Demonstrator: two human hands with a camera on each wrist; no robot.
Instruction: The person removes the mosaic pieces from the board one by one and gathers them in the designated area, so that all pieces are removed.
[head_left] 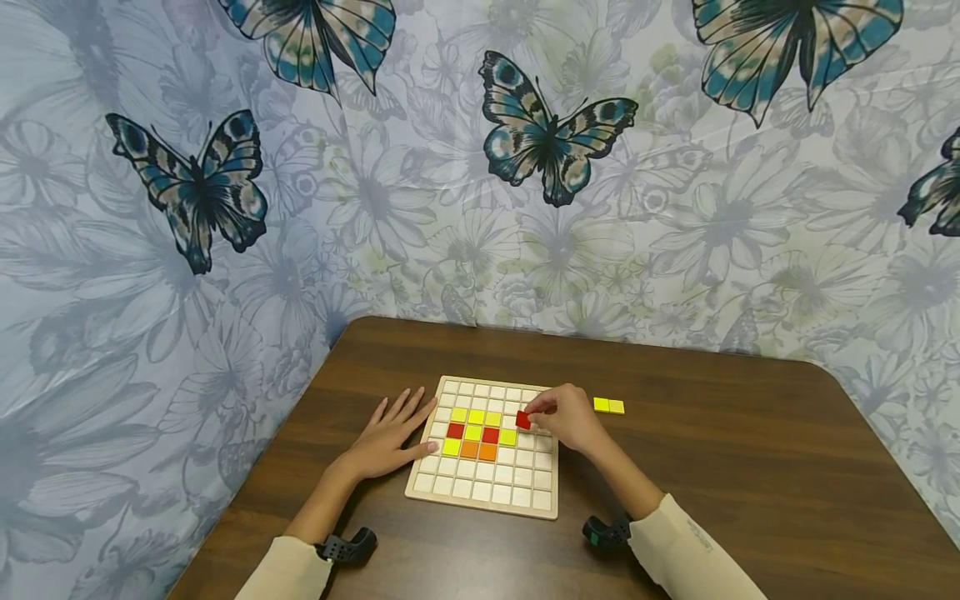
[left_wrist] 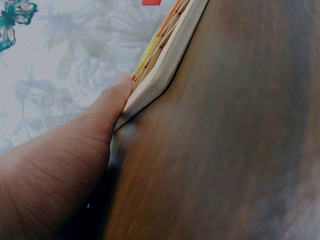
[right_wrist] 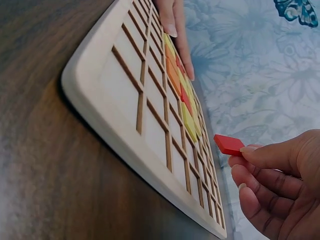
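The right hand (head_left: 566, 417) pinches a red square tile (head_left: 522, 420) between thumb and fingertips, and the right wrist view shows the tile tilted and raised clear of the wooden grid board (right_wrist: 85, 80), the lower fingers curled loosely beneath it. From the head view the tile hangs over the board's right-hand part, up and to the right of the yellow tile (head_left: 507, 437) at the end of the middle coloured row; which cell it is meant for cannot be told. The left hand (head_left: 393, 437) lies with fingers straight and spread beside the board's left side, its thumb touching the rim, a sensible way to brace the board against sliding on the wooden table (head_left: 712, 467). To seat the tile well, it seems best to level it first, turn its sides parallel to the raised dividers, and lower it straight down. A light grip near one edge should leave the leading edge visible; letting go while it is tilted could leave a corner perched on a divider. A gentle fingertip press would then settle it, without brushing the set orange tiles (head_left: 487, 452) nearby.
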